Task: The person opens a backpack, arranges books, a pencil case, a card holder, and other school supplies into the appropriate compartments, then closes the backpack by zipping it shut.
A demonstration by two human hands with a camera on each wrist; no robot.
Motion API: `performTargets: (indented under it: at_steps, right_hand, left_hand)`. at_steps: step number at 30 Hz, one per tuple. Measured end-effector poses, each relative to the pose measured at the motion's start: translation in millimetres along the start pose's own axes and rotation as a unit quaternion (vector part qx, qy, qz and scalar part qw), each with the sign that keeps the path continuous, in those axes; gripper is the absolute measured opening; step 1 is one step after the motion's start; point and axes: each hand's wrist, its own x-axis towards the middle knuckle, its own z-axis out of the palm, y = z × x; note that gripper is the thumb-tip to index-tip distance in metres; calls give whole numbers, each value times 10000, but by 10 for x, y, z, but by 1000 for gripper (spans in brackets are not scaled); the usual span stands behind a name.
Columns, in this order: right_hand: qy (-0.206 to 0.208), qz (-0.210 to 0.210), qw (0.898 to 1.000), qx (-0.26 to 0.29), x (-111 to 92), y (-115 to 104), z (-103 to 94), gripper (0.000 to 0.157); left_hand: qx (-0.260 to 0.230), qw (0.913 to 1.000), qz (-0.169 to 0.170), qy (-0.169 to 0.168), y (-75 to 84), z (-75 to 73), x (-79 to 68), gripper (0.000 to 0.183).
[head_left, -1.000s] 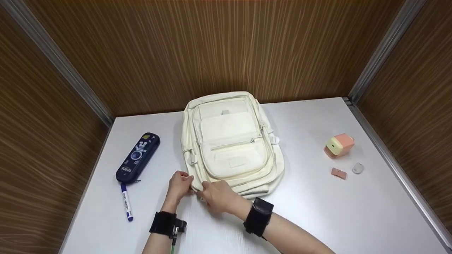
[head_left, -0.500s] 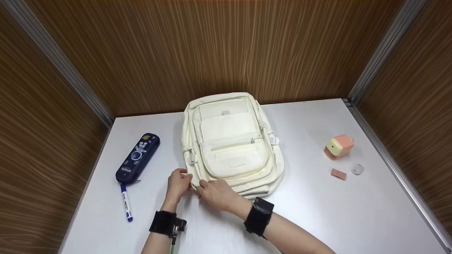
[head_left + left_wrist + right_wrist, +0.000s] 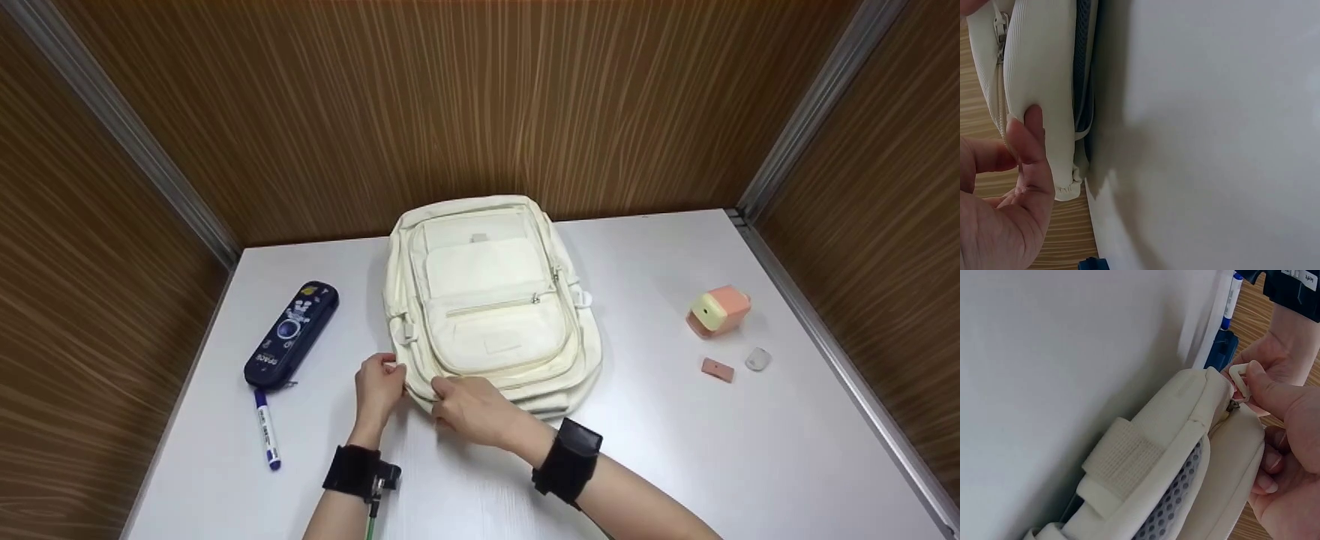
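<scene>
A cream backpack (image 3: 487, 270) lies front side up on the white table (image 3: 660, 450). At its lower left corner, my left hand (image 3: 379, 390) pinches the fabric edge beside the zipper; the left wrist view shows thumb and fingers on that edge. My right hand (image 3: 480, 411) is just to the right of it, at the bag's near edge. In the right wrist view its thumb and finger pinch a pale loop-shaped zipper pull (image 3: 1234, 373). The metal zipper slider (image 3: 1000, 48) shows in the left wrist view, above the left fingers. The right fingertips are partly hidden in the head view.
Left of the bag lies a dark blue pencil case (image 3: 292, 334), with a blue-capped marker (image 3: 268, 435) at its near end. To the right stand a pink and yellow pencil sharpener (image 3: 720, 310), a small pink block (image 3: 718, 370) and a small whitish piece (image 3: 758, 359). Wood-patterned panels (image 3: 487, 105) enclose the table.
My right hand has shifted a little to the right along the bag's near edge. The left hand has moved slightly farther up the bag's left corner. The bag has barely moved.
</scene>
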Motion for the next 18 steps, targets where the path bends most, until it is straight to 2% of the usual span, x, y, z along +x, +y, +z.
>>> performTargets:
  at_steps: [9, 13, 18]
  right_hand:
    - [201, -77, 9966, 796, -81, 82, -109, 16]
    - [165, -80, 9972, 727, -90, 86, -166, 16]
    - [-333, 175, 9984, 431, -84, 24, -221, 18]
  left_hand:
    - [-292, 9995, -9, 155, 74, -6, 26, 29]
    - [-419, 9990, -66, 134, 100, -8, 35, 29]
    - [-515, 9987, -31, 49, 105, -16, 42, 28]
